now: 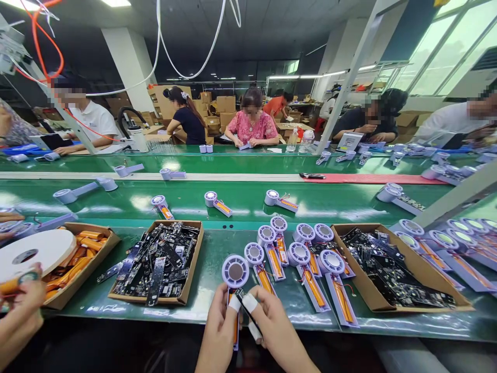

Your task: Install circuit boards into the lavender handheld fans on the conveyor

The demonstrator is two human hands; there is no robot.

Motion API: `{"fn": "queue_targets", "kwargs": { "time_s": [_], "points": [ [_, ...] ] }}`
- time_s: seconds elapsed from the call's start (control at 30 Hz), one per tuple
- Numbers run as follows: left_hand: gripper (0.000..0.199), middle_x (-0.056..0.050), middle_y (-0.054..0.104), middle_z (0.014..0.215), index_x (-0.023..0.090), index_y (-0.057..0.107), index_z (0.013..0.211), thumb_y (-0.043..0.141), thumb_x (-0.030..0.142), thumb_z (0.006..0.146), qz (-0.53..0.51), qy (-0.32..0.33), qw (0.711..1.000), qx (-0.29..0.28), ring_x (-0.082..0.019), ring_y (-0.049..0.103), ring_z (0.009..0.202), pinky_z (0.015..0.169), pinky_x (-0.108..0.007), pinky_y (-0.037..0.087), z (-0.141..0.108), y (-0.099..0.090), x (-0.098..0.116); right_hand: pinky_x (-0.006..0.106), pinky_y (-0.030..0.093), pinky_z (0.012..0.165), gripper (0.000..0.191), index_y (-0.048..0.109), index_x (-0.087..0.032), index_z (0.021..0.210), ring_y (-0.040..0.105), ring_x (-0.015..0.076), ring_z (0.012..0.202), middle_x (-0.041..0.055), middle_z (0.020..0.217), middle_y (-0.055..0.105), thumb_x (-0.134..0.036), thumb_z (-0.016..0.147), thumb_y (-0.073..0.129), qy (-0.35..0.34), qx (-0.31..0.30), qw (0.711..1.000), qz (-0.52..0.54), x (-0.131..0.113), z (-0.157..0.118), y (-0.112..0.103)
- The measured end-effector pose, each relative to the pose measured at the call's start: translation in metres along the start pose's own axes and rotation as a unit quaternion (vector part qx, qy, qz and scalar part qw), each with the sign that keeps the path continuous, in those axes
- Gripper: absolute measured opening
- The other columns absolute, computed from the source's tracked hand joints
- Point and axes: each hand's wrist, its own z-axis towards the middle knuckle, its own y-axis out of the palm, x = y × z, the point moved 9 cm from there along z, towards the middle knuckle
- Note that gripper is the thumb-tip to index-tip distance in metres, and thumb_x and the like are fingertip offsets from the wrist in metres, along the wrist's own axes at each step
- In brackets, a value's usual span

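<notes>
My left hand [219, 318] is closed around the handle of a lilac handheld fan body [235, 270], its round grey-centred head pointing away from me. Part of an orange battery shows in that handle. My right hand [274, 318] pinches a narrow black circuit board [241, 299] over the handle, tilted, close against the left thumb. White tape covers both thumb tips. My fingers hide much of the board and handle. Just beyond my hands lie several more fan bodies [300, 254] with orange batteries in their handles.
Cardboard trays of circuit boards stand left [159, 264] and right [388, 274]. A box of orange batteries [83, 254] sits farther left, beside another person's hand [23, 311]. Fan parts lie on the green conveyor [186, 199]. Several people work across the line. A metal post [458, 197] slants at right.
</notes>
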Motion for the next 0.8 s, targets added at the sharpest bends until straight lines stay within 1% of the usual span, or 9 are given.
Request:
{"fn": "queue_targets", "kwargs": {
  "time_s": [0.1, 0.17, 0.27, 0.37, 0.47, 0.57, 0.67, 0.73, 0.8],
  "points": [
    [0.036, -0.010, 0.060, 0.126, 0.021, 0.052, 0.121, 0.050, 0.040, 0.090, 0.035, 0.009, 0.999, 0.027, -0.027, 0.052, 0.119, 0.099, -0.035, 0.038, 0.001, -0.001, 0.005, 0.024, 0.049, 0.057, 0.045, 0.055, -0.019, 0.111, 0.059, 0.0148, 0.061, 0.0005, 0.070, 0.064, -0.055, 0.084, 0.058, -0.071, 0.053, 0.994, -0.058, -0.006, -0.012, -0.003],
    [0.034, -0.009, 0.059, 0.127, 0.022, 0.052, 0.122, 0.047, 0.035, 0.091, 0.055, 0.013, 0.997, 0.045, -0.027, 0.050, 0.121, 0.099, -0.035, 0.036, 0.001, -0.001, 0.008, 0.029, 0.053, 0.073, 0.048, 0.055, -0.019, 0.124, 0.066, 0.0211, 0.084, 0.0069, 0.089, 0.070, -0.050, 0.087, 0.056, -0.118, 0.113, 0.981, -0.108, -0.008, -0.021, -0.008],
    [0.033, -0.008, 0.060, 0.126, 0.023, 0.052, 0.122, 0.046, 0.033, 0.091, 0.065, 0.011, 0.996, 0.056, -0.026, 0.050, 0.120, 0.099, -0.035, 0.035, 0.001, 0.001, 0.012, 0.034, 0.051, 0.090, 0.047, 0.056, -0.021, 0.130, 0.062, 0.0261, 0.108, 0.0106, 0.116, 0.068, -0.044, 0.090, 0.053, -0.155, 0.178, 0.960, -0.151, -0.009, -0.029, -0.016],
    [0.034, -0.008, 0.061, 0.123, 0.022, 0.053, 0.120, 0.050, 0.036, 0.089, 0.031, -0.006, 0.998, 0.046, -0.025, 0.053, 0.116, 0.097, -0.033, 0.038, 0.001, 0.002, 0.012, 0.036, 0.047, 0.100, 0.042, 0.058, -0.022, 0.130, 0.057, 0.0263, 0.121, 0.0092, 0.129, 0.062, -0.039, 0.093, 0.050, -0.179, 0.168, 0.955, -0.164, -0.010, -0.027, -0.017],
    [0.032, -0.006, 0.066, 0.109, 0.022, 0.055, 0.116, 0.052, 0.038, 0.088, 0.019, -0.001, 0.999, 0.025, -0.022, 0.060, 0.099, 0.086, -0.029, 0.044, 0.003, 0.003, 0.013, 0.037, 0.046, 0.102, 0.042, 0.058, -0.021, 0.132, 0.056, 0.0255, 0.123, 0.0090, 0.132, 0.059, -0.038, 0.094, 0.049, -0.186, 0.116, 0.960, -0.175, -0.009, -0.022, -0.011],
    [0.027, -0.004, 0.066, 0.100, 0.021, 0.057, 0.111, 0.052, 0.033, 0.087, 0.040, 0.018, 0.997, 0.063, -0.022, 0.060, 0.091, 0.082, -0.029, 0.045, 0.005, -0.006, 0.015, 0.040, 0.048, 0.100, 0.045, 0.057, -0.022, 0.132, 0.059, 0.0273, 0.119, 0.0094, 0.131, 0.061, -0.040, 0.091, 0.053, -0.201, 0.131, 0.950, -0.200, -0.009, -0.025, -0.009],
    [0.026, -0.005, 0.066, 0.107, 0.022, 0.059, 0.109, 0.052, 0.030, 0.085, 0.059, 0.022, 0.994, 0.092, -0.024, 0.058, 0.100, 0.088, -0.032, 0.042, 0.005, -0.012, 0.016, 0.040, 0.050, 0.097, 0.045, 0.057, -0.023, 0.133, 0.061, 0.0275, 0.116, 0.0095, 0.129, 0.062, -0.040, 0.091, 0.052, -0.215, 0.143, 0.939, -0.228, -0.008, -0.027, -0.006],
    [0.029, -0.006, 0.064, 0.116, 0.022, 0.059, 0.112, 0.053, 0.033, 0.085, 0.046, 0.007, 0.995, 0.083, -0.025, 0.056, 0.108, 0.092, -0.033, 0.041, 0.005, -0.011, 0.013, 0.039, 0.050, 0.097, 0.045, 0.056, -0.023, 0.134, 0.061, 0.0272, 0.115, 0.0100, 0.129, 0.062, -0.039, 0.093, 0.048, -0.227, 0.145, 0.934, -0.236, -0.010, -0.027, -0.005],
    [0.036, -0.007, 0.061, 0.126, 0.023, 0.057, 0.117, 0.054, 0.038, 0.085, -0.011, -0.013, 0.998, 0.057, -0.026, 0.052, 0.119, 0.097, -0.033, 0.040, 0.004, -0.007, 0.009, 0.038, 0.051, 0.095, 0.044, 0.054, -0.022, 0.136, 0.063, 0.0263, 0.112, 0.0107, 0.126, 0.064, -0.036, 0.095, 0.044, -0.239, 0.153, 0.927, -0.247, -0.014, -0.027, -0.005]
  ]
}}
